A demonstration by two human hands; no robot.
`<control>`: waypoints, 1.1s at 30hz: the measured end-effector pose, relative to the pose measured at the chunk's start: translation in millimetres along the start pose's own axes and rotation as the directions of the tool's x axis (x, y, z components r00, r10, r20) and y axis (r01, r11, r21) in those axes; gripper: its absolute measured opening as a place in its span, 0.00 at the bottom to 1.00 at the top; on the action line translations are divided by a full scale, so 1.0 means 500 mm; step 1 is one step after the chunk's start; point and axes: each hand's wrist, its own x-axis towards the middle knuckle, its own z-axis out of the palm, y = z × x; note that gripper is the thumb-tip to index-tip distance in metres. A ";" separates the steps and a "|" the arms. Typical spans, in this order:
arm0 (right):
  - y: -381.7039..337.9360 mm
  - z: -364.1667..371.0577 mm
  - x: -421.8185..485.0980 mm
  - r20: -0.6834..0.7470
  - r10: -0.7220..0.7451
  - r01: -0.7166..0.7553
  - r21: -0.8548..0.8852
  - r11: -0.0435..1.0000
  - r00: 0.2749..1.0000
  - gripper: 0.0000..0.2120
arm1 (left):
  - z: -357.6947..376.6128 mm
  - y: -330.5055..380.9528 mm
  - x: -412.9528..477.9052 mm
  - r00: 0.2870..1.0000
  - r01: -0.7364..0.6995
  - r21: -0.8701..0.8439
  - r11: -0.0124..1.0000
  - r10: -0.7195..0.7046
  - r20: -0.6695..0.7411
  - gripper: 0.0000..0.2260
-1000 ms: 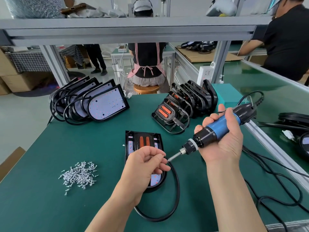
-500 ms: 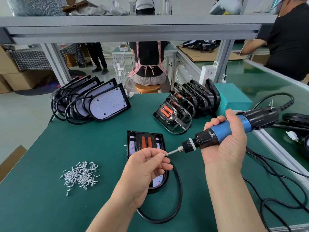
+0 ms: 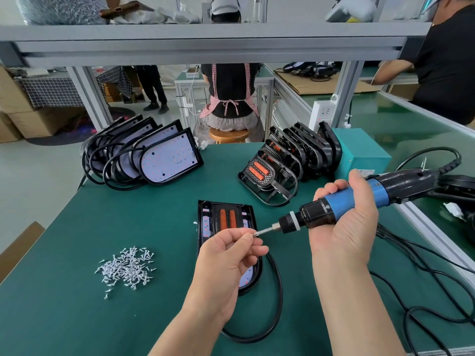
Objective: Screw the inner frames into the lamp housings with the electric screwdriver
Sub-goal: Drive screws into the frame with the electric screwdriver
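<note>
My right hand grips the blue and black electric screwdriver, its bit pointing left. My left hand pinches a small silver screw against the bit tip. Under my left hand a black lamp housing with an inner frame and two orange strips lies flat on the green table; its near end is partly hidden by the hand. A loose pile of silver screws lies to the left.
A row of housings with white LED boards leans at the back left. A row of black inner frames stands at the back right beside a teal box. Black cables trail on the right. Other people work beyond the bench.
The screwdriver has tilted flatter and shifted slightly right and up. My left hand stays at the bit tip with the screw.
</note>
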 end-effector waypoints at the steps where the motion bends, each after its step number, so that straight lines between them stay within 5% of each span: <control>1: 0.003 -0.003 -0.001 -0.005 -0.005 0.005 -0.011 1.000 1.000 0.06 | 0.003 -0.004 -0.001 0.999 -0.038 0.002 0.999 0.038 -0.025 0.05; 8: 0.011 -0.013 0.011 -0.167 0.078 -0.080 -0.005 0.997 0.983 0.13 | 0.020 -0.027 -0.013 0.953 -0.286 0.150 0.946 0.298 -0.060 0.06; 20: 0.034 -0.021 0.028 -0.234 0.135 -0.136 0.009 0.991 0.963 0.15 | 0.011 -0.022 -0.004 0.931 -0.355 0.377 0.856 0.360 0.059 0.12; 24: 0.040 -0.005 0.044 -0.182 0.082 -0.085 -0.009 0.996 0.980 0.13 | -0.022 0.001 0.014 0.829 -0.445 0.689 0.572 0.555 0.075 0.19; 26: 0.042 0.007 0.059 -0.157 -0.001 -0.007 -0.051 0.999 0.988 0.12 | -0.050 0.021 0.042 0.789 -0.348 0.823 0.449 0.615 -0.002 0.26; 30: 0.056 0.032 0.083 -0.031 -0.160 0.152 -0.171 0.973 0.987 0.10 | -0.090 0.049 0.103 0.943 0.083 0.810 0.581 0.216 -0.252 0.40; 33: 0.081 0.055 0.102 0.085 -0.227 0.240 -0.233 0.942 0.970 0.10 | -0.099 0.051 0.127 0.966 0.195 0.723 0.663 -0.004 -0.257 0.43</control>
